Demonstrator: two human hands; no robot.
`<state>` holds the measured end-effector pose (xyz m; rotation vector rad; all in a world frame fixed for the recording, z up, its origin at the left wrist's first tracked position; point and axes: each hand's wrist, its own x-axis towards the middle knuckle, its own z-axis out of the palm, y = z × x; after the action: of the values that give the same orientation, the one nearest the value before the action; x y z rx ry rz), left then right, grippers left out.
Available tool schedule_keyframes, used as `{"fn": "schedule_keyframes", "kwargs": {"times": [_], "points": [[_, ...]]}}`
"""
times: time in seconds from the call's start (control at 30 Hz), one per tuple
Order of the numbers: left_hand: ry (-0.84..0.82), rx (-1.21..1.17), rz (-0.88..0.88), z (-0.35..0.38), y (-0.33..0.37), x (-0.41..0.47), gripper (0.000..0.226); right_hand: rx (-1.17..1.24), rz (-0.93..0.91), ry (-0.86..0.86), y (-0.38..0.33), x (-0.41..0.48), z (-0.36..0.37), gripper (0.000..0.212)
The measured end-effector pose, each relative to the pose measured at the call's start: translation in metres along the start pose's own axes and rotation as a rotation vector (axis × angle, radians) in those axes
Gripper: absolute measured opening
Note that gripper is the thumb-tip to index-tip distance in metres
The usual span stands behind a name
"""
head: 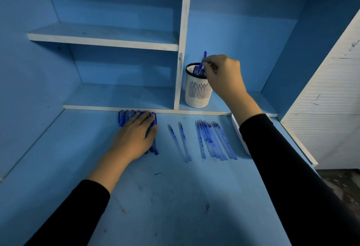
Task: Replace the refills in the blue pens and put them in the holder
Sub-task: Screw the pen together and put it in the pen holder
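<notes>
A: Pens [124, 118]: count, lie?
B: One pen [204, 56] pinched by right hand [224, 74], tip down in holder [196, 93] at 1. Others under flat left hand [134, 136] on worktop [175, 197], axis 12–6, uncountable.

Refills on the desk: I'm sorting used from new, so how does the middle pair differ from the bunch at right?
The pair is two refills lying apart; the bunch is many, packed and overlapping. The pair lies nearer the pens; the bunch nearer the right sleeve. Both lie on the desk, tips toward the shelf.
</notes>
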<state>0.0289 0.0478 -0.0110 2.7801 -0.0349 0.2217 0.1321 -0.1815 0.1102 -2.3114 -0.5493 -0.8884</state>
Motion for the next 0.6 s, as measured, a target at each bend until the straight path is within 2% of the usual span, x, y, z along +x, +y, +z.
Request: {"fn": "schedule_keyframes", "kwargs": {"times": [0.1, 0.17, 0.47, 0.6], "points": [[0.006, -0.006, -0.006, -0.002, 0.002, -0.001, 0.052, 0.082, -0.029, 0.032, -0.009, -0.029, 0.003, 0.017], [0.006, -0.016, -0.006, -0.004, 0.002, -0.002, 0.051, 0.120, -0.003, -0.013, -0.015, -0.055, 0.010, 0.020], [-0.044, -0.010, 0.012, -0.001, 0.001, -0.023, 0.052, 0.131, 0.059, -0.492, -0.035, -0.148, 0.039, 0.038], [-0.047, 0.006, 0.056, 0.001, 0.002, -0.033, 0.060, 0.111, -0.015, -0.593, -0.039, -0.158, 0.041, 0.041]]}}
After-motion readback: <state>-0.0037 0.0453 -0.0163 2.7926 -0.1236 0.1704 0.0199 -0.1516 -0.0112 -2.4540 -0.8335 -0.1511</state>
